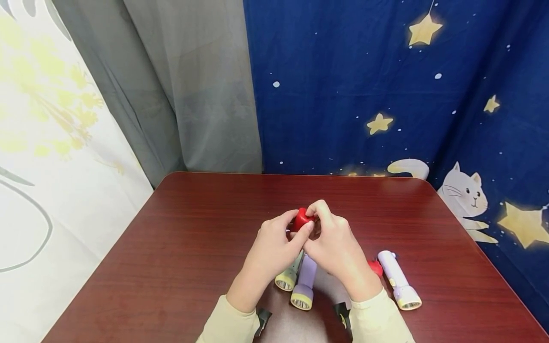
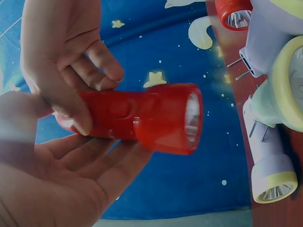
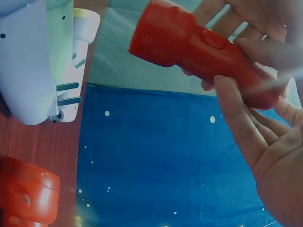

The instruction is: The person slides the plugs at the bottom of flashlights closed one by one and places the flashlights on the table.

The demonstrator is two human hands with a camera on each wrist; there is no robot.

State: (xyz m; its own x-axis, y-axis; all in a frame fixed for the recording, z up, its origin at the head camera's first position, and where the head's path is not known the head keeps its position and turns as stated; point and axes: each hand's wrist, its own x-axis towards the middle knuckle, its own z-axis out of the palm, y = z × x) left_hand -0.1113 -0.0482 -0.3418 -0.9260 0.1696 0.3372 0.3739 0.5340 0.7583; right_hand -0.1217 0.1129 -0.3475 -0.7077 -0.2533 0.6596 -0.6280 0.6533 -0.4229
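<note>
Pinching one red torch (image 1: 302, 218), left hand (image 1: 274, 247), right hand (image 1: 336, 245) (both grips clamped), four more torches on table (image 1: 171, 247).

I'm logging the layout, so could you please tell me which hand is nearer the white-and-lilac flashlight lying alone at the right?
Right. The right hand is just left of that flashlight; the left hand lies farther left, beyond the right one.
</note>
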